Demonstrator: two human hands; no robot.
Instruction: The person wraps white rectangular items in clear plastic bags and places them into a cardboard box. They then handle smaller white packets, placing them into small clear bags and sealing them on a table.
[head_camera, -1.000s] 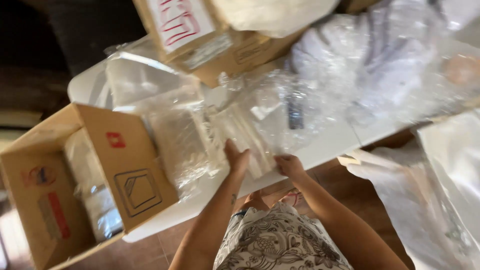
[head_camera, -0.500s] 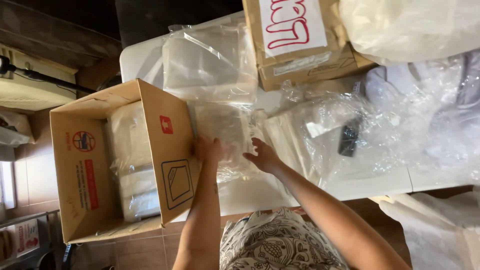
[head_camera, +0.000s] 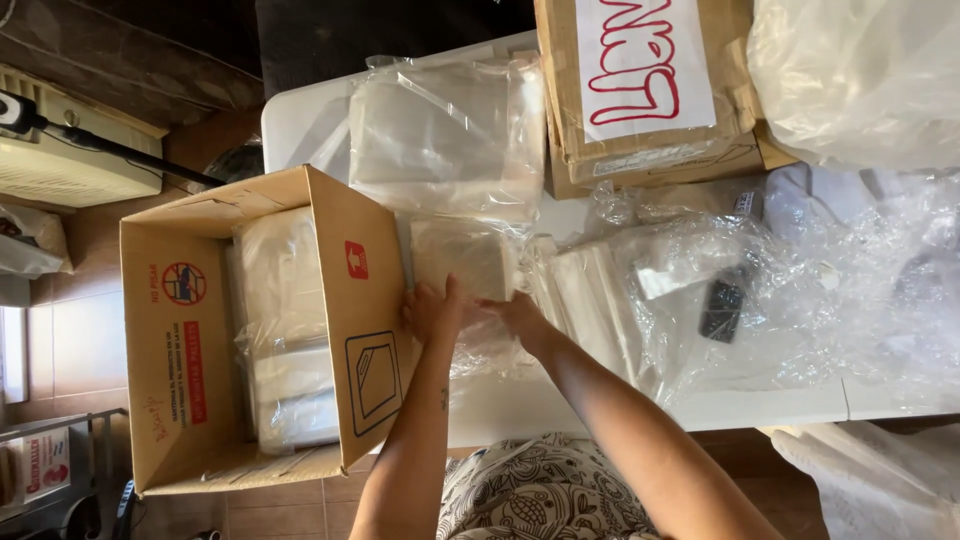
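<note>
My left hand (head_camera: 433, 310) and my right hand (head_camera: 508, 312) sit side by side on the near end of a clear plastic packet (head_camera: 464, 258) with pale contents. Both grip its edge on the white table (head_camera: 520, 405). The packet lies just right of an open cardboard box (head_camera: 190, 330). The left hand is almost against that box's wall. Inside the box are plastic-wrapped white packages (head_camera: 285, 300).
A pile of clear bags (head_camera: 440, 130) lies beyond the packet. A sealed cardboard box with a red-lettered label (head_camera: 650, 90) stands at the far side. Crumpled clear wrap (head_camera: 780, 290) covers the right of the table, with a small dark object (head_camera: 721, 310) under it. A white sack (head_camera: 860, 70) sits top right.
The view has swung left, bringing the open box fully into sight. Both hands have stayed on the packet and shifted it closer to the box wall.
</note>
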